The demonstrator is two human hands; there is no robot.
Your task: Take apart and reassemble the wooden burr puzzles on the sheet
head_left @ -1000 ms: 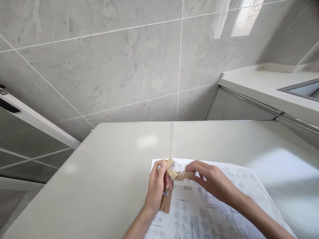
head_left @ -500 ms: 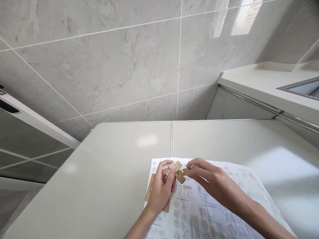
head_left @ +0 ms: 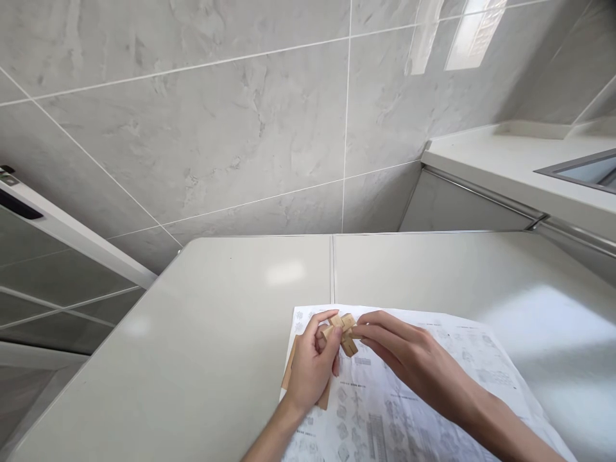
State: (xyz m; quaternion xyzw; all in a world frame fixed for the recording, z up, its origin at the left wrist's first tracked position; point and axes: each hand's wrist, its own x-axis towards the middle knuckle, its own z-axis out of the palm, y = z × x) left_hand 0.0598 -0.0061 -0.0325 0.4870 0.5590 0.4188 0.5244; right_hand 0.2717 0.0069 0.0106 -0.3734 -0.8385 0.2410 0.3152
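We're on one head-worn cam here, facing forward and tipped down over the desk (head_left: 231,314). It's a pretty wide shot: we get the tiled wall (head_left: 206,135) across the top half, with the left hand (head_left: 310,359) and right hand (head_left: 409,346) smallish down low, forearms (head_left: 495,417) running off the bottom edge.

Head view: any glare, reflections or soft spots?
Head view: glare whitens the tabletop at right, smaller patch left of the seam; head view: bright reflections on the wall, upper right; head view: print on the sheet too small and soft to read; head view: wooden blocks distinguishable, partly hidden by fingers.
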